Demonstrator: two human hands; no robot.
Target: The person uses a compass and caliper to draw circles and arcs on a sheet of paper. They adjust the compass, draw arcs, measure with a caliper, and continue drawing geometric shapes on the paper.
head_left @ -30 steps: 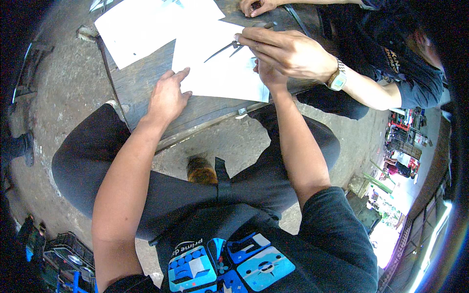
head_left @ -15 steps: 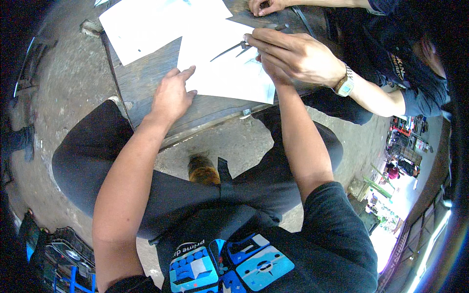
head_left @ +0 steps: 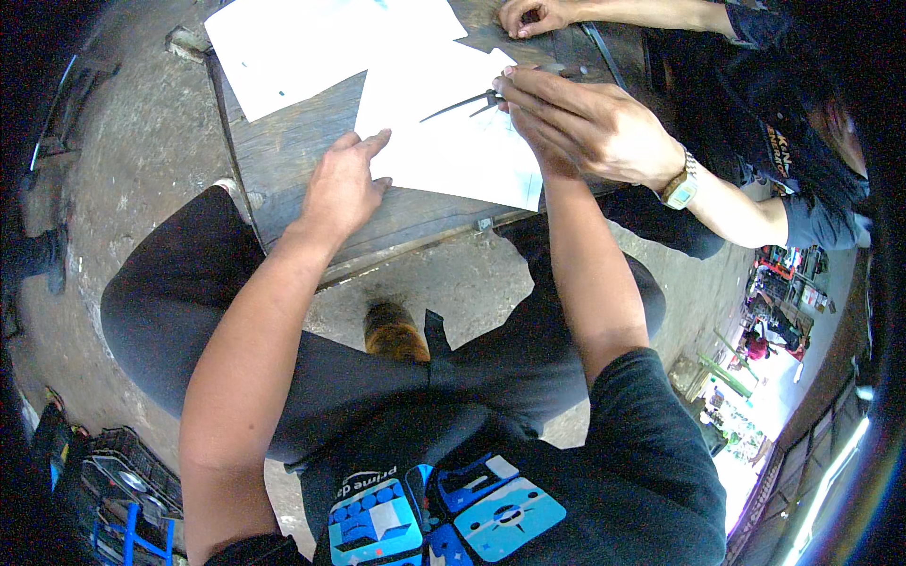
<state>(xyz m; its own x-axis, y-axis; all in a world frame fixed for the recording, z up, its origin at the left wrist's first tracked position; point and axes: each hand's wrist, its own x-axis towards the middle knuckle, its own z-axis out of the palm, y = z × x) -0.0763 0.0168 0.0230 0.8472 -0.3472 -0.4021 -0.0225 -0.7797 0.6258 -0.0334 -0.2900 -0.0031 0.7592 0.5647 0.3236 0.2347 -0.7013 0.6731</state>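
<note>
A white sheet of paper [head_left: 415,160] lies at a slant on the wooden table [head_left: 283,160]. My left hand [head_left: 342,189] rests at its left edge, thumb and forefinger stretched apart, with nothing held. Over the sheet's right side reaches a co-worker's hand [head_left: 604,127] wearing a metal wristwatch [head_left: 679,191]. In its fingertips is a dark, thin, pointed thing [head_left: 458,106] with two prong-like lines; one may be a shadow. My right hand [head_left: 555,156] is beneath and beside that hand. Its fingers are hidden there, so what they hold does not show.
A second white sheet [head_left: 293,57] lies farther left, partly under the first. The co-worker's other hand [head_left: 533,17] rests on the table's far side, near a dark strip [head_left: 604,55]. My knees flank the near table edge. A black crate [head_left: 132,462] stands on the floor at lower left.
The whole view has shifted slightly, so the table and sheets sit a bit farther right. My left hand keeps its place by the sheet's edge; the co-worker still holds the dark pointed thing.
</note>
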